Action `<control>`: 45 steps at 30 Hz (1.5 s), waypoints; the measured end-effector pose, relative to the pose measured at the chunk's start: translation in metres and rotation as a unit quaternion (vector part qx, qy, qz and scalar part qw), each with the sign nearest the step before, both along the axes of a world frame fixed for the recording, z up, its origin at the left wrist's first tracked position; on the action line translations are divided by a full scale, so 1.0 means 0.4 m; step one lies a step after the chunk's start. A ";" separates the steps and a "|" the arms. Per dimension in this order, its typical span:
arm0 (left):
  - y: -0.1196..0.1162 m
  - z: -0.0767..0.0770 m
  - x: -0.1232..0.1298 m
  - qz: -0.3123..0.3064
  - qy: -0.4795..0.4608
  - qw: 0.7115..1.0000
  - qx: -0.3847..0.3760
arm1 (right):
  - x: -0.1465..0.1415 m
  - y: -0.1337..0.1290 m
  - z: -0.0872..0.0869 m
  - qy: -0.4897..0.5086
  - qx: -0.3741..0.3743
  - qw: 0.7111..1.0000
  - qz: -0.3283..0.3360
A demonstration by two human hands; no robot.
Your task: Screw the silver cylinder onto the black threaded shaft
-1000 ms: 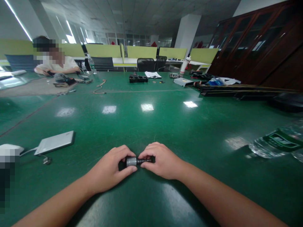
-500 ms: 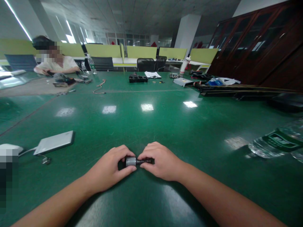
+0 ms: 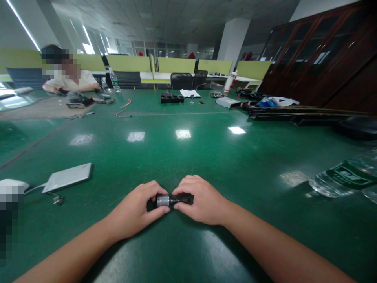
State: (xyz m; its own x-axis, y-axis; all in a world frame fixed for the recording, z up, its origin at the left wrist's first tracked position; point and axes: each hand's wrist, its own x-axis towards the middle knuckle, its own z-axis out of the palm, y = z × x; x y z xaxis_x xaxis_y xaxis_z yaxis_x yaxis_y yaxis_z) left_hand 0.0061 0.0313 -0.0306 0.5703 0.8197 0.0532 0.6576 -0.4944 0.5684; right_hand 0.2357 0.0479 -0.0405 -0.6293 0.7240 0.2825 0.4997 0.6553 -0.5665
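A small motor-like part (image 3: 163,201) with a silver cylindrical body and a thin, dark, ribbed shaft lies sideways low in the middle of the head view. My left hand (image 3: 137,210) is curled round the silver body, its thumb along the near side and a finger on the far side. From the other side, my right hand (image 3: 203,200) has its thumb and forefinger at the shaft, close to where it meets the body. The far end of the shaft is partly inside the right hand's curl. Both hands rest at the green tabletop (image 3: 182,161).
To the left lie a white power bank (image 3: 69,177) with a cable and a white object (image 3: 13,185). Plastic water bottles (image 3: 341,179) lie at the right. Farther off are a black tray (image 3: 172,98), papers (image 3: 190,93), a grey box (image 3: 227,102) and a seated person (image 3: 76,78).
My right hand has shifted very slightly to the right, its fingertips a little farther from my left hand. My left hand and the part look unmoved.
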 end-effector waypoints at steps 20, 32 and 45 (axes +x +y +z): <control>-0.002 0.003 0.012 0.014 0.004 1.000 0.006 | -0.008 0.005 -0.009 -0.022 0.001 0.999 0.031; -0.007 0.010 0.015 0.017 0.011 1.000 0.003 | -0.008 0.007 -0.005 -0.022 0.022 0.999 0.042; -0.008 0.011 0.015 0.021 0.015 1.000 -0.012 | -0.004 0.008 -0.004 -0.015 0.034 0.998 0.049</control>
State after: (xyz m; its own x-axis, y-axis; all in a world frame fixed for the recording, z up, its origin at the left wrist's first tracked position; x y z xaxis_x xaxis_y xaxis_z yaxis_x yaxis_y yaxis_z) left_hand 0.0121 0.0280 -0.0261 0.5359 0.8441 0.0171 0.6941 -0.4521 0.5602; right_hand 0.2341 0.0512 -0.0420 -0.7056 0.6374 0.3094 0.4467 0.7392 -0.5040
